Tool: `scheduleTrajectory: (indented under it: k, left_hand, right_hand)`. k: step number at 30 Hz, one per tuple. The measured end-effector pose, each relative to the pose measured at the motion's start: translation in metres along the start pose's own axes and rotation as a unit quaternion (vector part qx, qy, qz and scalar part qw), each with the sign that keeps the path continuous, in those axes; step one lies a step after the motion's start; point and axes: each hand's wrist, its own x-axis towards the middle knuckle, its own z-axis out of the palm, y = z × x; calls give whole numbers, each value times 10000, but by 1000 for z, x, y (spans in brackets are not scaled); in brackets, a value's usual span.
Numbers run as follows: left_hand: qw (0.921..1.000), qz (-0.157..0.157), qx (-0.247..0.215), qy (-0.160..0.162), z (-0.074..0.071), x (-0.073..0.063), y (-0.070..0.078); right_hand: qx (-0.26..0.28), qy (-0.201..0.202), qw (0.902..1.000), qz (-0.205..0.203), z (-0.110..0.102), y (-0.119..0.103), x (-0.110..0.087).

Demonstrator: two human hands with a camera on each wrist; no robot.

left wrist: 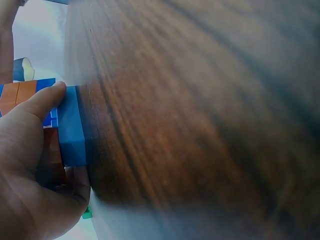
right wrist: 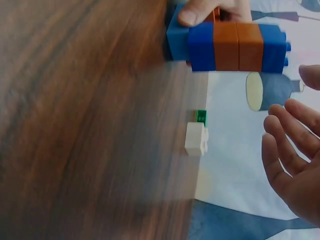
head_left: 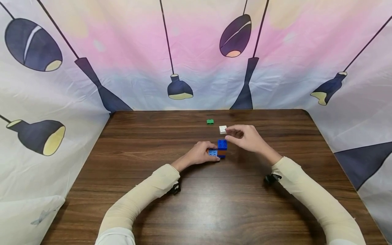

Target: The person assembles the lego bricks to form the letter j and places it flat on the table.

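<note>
My left hand (head_left: 200,153) grips the base of a built-up group of toy building bricks at the table's middle. Its thumb presses a light blue brick (left wrist: 72,132) low down, and an orange-brown brick (left wrist: 51,155) is partly covered by the palm. Beside these rises a tower of a dark blue brick (right wrist: 202,47), two orange bricks (right wrist: 238,47) and a blue brick (head_left: 222,144) on top, studs showing. My right hand (head_left: 251,137) hovers right of the tower, fingers loosely bent and holding nothing. In the right wrist view it is apart from all bricks.
A white brick (head_left: 223,129) lies behind the tower, with a small green brick (head_left: 210,121) farther back towards the far edge. The brown wood-grain table (head_left: 137,136) meets a fabric backdrop (head_left: 137,78) printed with lamps.
</note>
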Motion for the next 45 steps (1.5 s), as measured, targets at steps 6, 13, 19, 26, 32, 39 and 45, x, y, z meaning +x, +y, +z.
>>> scheduleTrajectory:
  k: [6, 13, 19, 26, 32, 39, 45]
  left_hand:
    - [10000, -39, 26, 22, 0, 0, 0]
    - [9999, -114, -21, -18, 0, -1, 0]
    - [9999, -139, -24, -19, -1, -2, 1]
    - [9999, -103, 64, -31, -1, -1, 0]
    - [9999, -98, 44, -45, -1, -1, 0]
    - [9999, -116, 103, -49, -1, -1, 1]
    - [9999, -105, 56, -53, -1, -2, 1]
  right_hand:
    - [29, 168, 9993, 345, -1, 13, 11]
    - [53, 165, 9984, 538, 3, 31, 21]
    - [-87, -35, 9981, 603, 8, 45, 31]
    - [-206, -285, 9970, 691, 13, 58, 46]
    - [-298, -477, 9947, 864, 17, 59, 55]
    - [-420, -615, 9921, 1005, 21, 62, 59]
    - [-493, -652, 9918, 986, 24, 66, 61]
